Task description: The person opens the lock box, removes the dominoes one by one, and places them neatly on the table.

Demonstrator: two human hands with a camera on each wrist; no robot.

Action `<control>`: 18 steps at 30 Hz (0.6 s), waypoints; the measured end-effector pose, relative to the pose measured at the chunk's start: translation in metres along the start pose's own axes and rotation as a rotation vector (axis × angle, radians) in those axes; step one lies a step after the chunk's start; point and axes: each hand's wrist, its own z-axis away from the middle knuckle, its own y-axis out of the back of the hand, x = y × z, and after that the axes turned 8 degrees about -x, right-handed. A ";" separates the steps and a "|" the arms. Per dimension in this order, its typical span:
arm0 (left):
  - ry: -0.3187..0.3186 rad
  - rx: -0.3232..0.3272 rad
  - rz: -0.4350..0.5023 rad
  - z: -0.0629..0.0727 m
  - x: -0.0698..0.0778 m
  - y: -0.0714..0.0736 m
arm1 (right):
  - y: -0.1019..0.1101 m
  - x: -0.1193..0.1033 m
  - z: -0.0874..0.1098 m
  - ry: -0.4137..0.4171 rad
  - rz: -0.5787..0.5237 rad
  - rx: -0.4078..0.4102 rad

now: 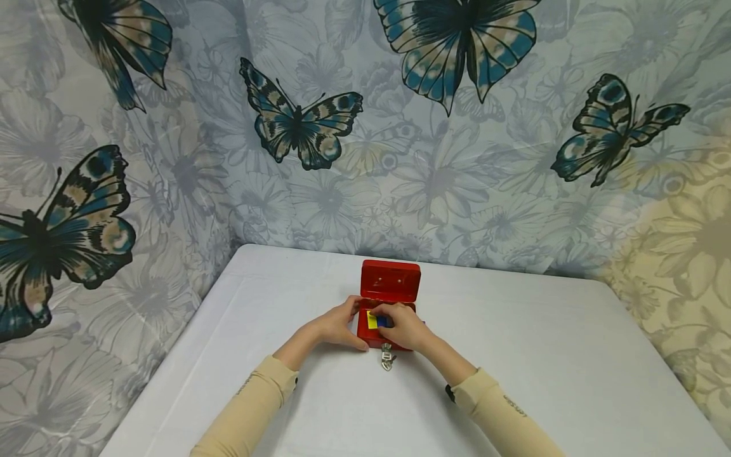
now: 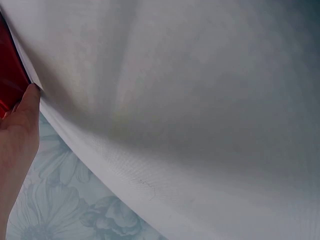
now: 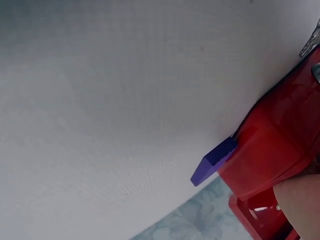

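A small red metal box [image 1: 365,334] stands on the table with its hinged lid [image 1: 391,280] raised. My left hand [image 1: 335,325] grips the box's left side, thumb at the front corner and fingers toward the back. Inside lie a flat yellow piece [image 1: 372,320] and a blue piece [image 1: 381,322]. My right hand [image 1: 407,328] reaches in over the right part, thumb and forefinger curled at the blue piece; its other fingers hide much of the interior. A silver latch with what looks like a padlock [image 1: 388,360] hangs at the front.
A purple flat block [image 3: 212,162] lies against the box's right side, mostly behind my right hand in the head view. White cloth covers the table [image 1: 514,355]. Behind it hangs a butterfly-patterned backdrop [image 1: 440,184].
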 end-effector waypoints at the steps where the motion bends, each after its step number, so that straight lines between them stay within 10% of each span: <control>1: 0.001 -0.001 0.000 0.000 0.000 0.000 | 0.000 0.000 0.000 0.003 -0.001 0.000; 18: 0.017 0.001 0.002 0.000 0.000 0.000 | -0.001 -0.003 0.000 -0.012 -0.020 0.021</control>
